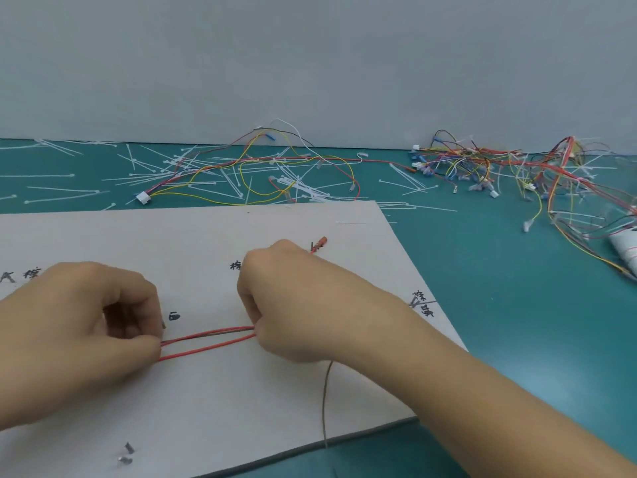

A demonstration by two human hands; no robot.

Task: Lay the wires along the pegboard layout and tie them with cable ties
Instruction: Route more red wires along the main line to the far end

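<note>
Step in hand: laying. The wires are being drawn straight along the flat pale grey pegboard [206, 408]; no tie is on this run yet.
Left hand [86, 322]: its grip is pressed together, thumb and forefinger pinching one end of the thin red wires [206, 341].
Right hand [293, 305]: its grip is curled round the other end of the same run.
Where the wires are: taut between the two grips, just above the pegboard.
Count between the grips: two red strands, plus one duller grey-brown strand along the upper one.
Other wire: one thin grey wire [324, 408] trails from under the right grip towards the person, over the pegboard edge.
Red terminal [320, 243]: one, just beyond the right grip.
Short metal pegs [127, 453]: two, nearer the person than the left grip.
White plastic cable ties [306, 193]: too many to count, scattered on the teal counter [517, 339], well beyond both grips.
Next move, as I judge it: one grip must keep the bundle closed while the other reaches for a tie.
</note>
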